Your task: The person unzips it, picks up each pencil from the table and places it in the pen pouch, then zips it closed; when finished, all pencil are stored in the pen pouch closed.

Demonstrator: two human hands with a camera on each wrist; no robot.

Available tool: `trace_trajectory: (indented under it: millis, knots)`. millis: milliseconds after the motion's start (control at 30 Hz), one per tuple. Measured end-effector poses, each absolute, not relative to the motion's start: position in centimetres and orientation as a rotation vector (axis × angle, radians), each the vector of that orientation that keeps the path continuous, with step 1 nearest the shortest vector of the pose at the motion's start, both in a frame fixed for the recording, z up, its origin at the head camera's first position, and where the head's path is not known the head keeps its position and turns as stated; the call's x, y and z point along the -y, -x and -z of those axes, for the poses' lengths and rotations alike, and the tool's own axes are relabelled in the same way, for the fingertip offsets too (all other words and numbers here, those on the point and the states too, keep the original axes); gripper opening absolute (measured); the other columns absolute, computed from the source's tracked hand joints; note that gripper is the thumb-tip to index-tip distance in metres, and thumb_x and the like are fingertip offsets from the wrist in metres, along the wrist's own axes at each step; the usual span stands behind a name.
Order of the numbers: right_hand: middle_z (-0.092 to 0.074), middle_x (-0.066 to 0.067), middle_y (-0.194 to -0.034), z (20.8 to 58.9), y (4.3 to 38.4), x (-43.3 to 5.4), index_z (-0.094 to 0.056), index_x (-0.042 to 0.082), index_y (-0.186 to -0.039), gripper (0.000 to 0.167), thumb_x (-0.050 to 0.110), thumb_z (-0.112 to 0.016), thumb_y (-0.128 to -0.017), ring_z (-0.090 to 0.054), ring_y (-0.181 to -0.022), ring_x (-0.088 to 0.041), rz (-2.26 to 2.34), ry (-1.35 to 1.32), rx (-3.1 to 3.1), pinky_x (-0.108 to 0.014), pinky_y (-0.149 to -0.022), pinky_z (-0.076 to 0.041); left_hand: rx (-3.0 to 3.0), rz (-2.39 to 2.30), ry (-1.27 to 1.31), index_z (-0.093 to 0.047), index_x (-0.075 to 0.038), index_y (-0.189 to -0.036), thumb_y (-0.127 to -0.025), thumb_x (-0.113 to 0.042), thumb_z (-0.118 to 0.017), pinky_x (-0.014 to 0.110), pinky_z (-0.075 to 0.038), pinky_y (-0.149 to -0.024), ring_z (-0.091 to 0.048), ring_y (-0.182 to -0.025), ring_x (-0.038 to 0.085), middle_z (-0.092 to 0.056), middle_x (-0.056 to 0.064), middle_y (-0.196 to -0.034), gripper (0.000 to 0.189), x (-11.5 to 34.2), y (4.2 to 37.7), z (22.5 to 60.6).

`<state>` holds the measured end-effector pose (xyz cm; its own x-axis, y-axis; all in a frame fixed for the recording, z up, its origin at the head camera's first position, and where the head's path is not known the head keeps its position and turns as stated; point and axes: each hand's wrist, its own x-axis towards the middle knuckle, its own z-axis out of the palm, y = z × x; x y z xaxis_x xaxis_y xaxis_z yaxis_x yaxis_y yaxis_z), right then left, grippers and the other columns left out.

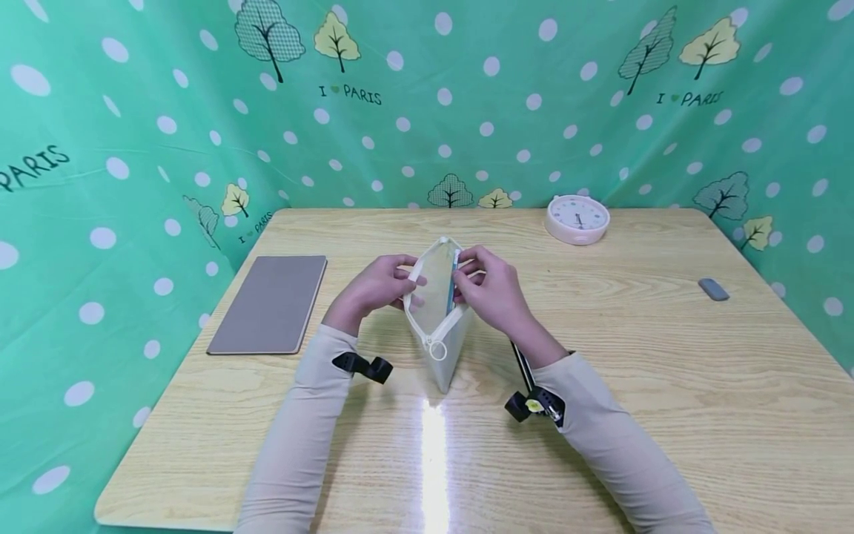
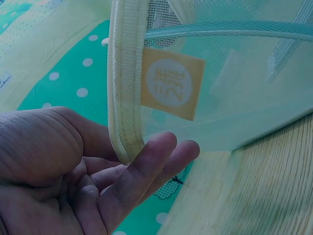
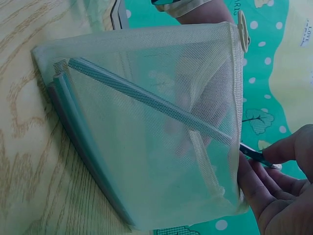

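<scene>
A cream mesh zipper pouch (image 1: 437, 297) stands on the table with its mouth spread open. My left hand (image 1: 380, 285) holds the left rim of the pouch between thumb and fingers; in the left wrist view the zipper edge (image 2: 124, 88) runs between them, beside an orange label (image 2: 171, 83). My right hand (image 1: 490, 289), at the right rim, pinches the upper end of a slim blue-and-white pen-like stick (image 1: 454, 274). Through the mesh in the right wrist view, that stick (image 3: 151, 100) slants down inside. More long, slim items (image 3: 93, 142) lie along the pouch's bottom.
A grey notebook (image 1: 270, 304) lies at the left of the wooden table (image 1: 634, 319). A round pink-and-white clock (image 1: 577, 219) is at the back right, and a small grey eraser-like block (image 1: 714, 289) lies far right. Something thin and black (image 1: 520, 363) shows partly under the right wrist.
</scene>
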<state>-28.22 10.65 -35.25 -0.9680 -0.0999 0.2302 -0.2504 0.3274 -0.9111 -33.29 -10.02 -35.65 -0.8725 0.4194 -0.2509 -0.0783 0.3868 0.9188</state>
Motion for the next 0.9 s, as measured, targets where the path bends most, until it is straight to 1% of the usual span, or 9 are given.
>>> trace_trajectory:
  millis: [167, 300, 400, 567, 767, 900]
  knots:
    - [-0.072, -0.024, -0.098, 35.0, 28.3, -10.6, -0.063, -0.008, -0.118, 0.022, -0.001, -0.062, -0.097, -0.074, -0.072, -0.025, -1.715, -0.328, 2.444, -0.029, -0.064, -0.065, -2.203, -1.502, -0.302, -0.037, 0.006, -0.153, -0.106, -0.001, -0.05, 0.028, -0.062, -0.071, -0.074, -0.08, 0.014, -0.063, 0.028, -0.136, 0.049, 10.1, 33.2, 35.4]
    - [-0.071, -0.025, -0.097, 34.8, 28.2, -10.6, -0.064, -0.007, -0.117, 0.022, 0.0, -0.06, -0.097, -0.073, -0.07, -0.022, -1.727, -0.316, 2.434, -0.029, -0.065, -0.065, -2.203, -1.506, -0.301, -0.037, 0.006, -0.153, -0.106, -0.001, -0.049, 0.028, -0.062, -0.072, -0.074, -0.08, 0.013, -0.063, 0.028, -0.137, 0.049, 10.1, 33.2, 35.3]
    - [-0.07, -0.028, -0.099, 34.6, 28.2, -10.6, -0.064, -0.008, -0.118, 0.024, 0.0, -0.059, -0.097, -0.073, -0.069, -0.02, -1.753, -0.302, 2.424, -0.029, -0.065, -0.065, -2.203, -1.512, -0.297, -0.038, 0.006, -0.152, -0.105, 0.0, -0.05, 0.028, -0.062, -0.071, -0.073, -0.079, 0.013, -0.063, 0.027, -0.137, 0.048, 10.1, 33.2, 35.2]
    - [-0.07, -0.028, -0.097, 34.3, 28.1, -10.8, -0.063, -0.011, -0.12, 0.026, -0.001, -0.057, -0.096, -0.072, -0.068, -0.017, -1.802, -0.312, 2.396, -0.029, -0.065, -0.065, -2.205, -1.512, -0.305, -0.038, 0.007, -0.152, -0.105, 0.001, -0.05, 0.029, -0.063, -0.071, -0.073, -0.078, 0.013, -0.063, 0.028, -0.136, 0.049, 10.1, 33.2, 35.0]
    - [-0.067, -0.023, -0.094, 34.1, 28.3, -11.5, -0.06, -0.014, -0.119, 0.024, -0.002, -0.056, -0.099, -0.07, -0.07, -0.013, -1.969, -0.358, 2.337, -0.032, -0.068, -0.066, -2.215, -1.502, -0.294, -0.039, 0.005, -0.153, -0.104, 0.002, -0.051, 0.035, -0.065, -0.077, -0.075, -0.083, 0.02, -0.063, 0.028, -0.135, 0.051, 10.3, 33.1, 35.3]
    - [-0.066, -0.019, -0.096, 33.7, 28.2, -13.4, -0.058, -0.016, -0.123, 0.026, 0.0, -0.055, -0.102, -0.07, -0.074, -0.012, -2.006, -0.337, 2.368, -0.032, -0.072, -0.066, -2.213, -1.498, -0.292, -0.039, 0.006, -0.152, -0.103, 0.003, -0.051, 0.037, -0.065, -0.078, -0.075, -0.086, 0.023, -0.062, 0.029, -0.136, 0.051, 10.1, 33.1, 35.9]
